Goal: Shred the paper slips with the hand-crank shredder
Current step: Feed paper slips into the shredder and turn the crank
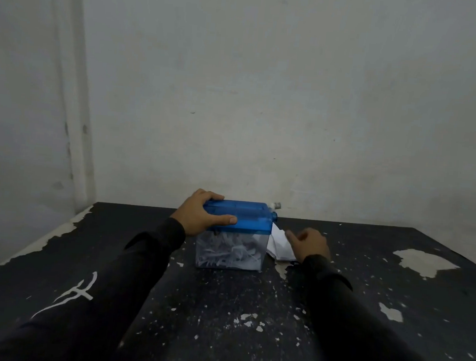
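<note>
Right hand reaches for the paper slips lying just right of the shredder.

The left hand (200, 215) clamps the blue translucent lid of the shredder (235, 234), fingers over its far left corner and thumb along the front edge. Its clear bin is packed with curled white strips. The crank (275, 209) juts from the lid's right end, beyond the slips. The right hand (308, 243), loosely open and holding nothing, hovers at the paper slips (278, 244), a crumpled white pile against the bin's right wall. The slips lie left and ahead of its fingertips, so this hand is clearly nearer. The black table (220, 321) is chipped and flaking.
</note>
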